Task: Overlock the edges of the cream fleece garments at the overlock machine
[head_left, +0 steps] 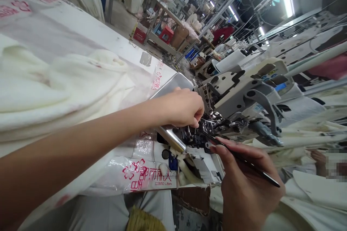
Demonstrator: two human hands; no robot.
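My right hand (pixel 248 184) pinches a pair of slim black tweezers (pixel 244 160) between thumb and fingers. Their tip points into the opened metal workings (pixel 200 137) of a sewing machine (pixel 244 90). Right beside that tip is my left hand (pixel 187 108), its fingers curled and the thumb and forefinger closed together. Whatever they hold, if anything, is too small or hidden to make out. Under my left wrist lies a shiny metal plate (pixel 173 83), and a polished metal cover (pixel 172 139) sits just below the hand.
Cream fabric (pixel 54 90) is heaped on the table (pixel 105 39) at left, beside plastic film with red print (pixel 151 177). Lint (pixel 183 166) gathers near the machine's base. A cardboard box (pixel 192 198) stands below. Behind are shelves, a red stool (pixel 166 34) and more machines.
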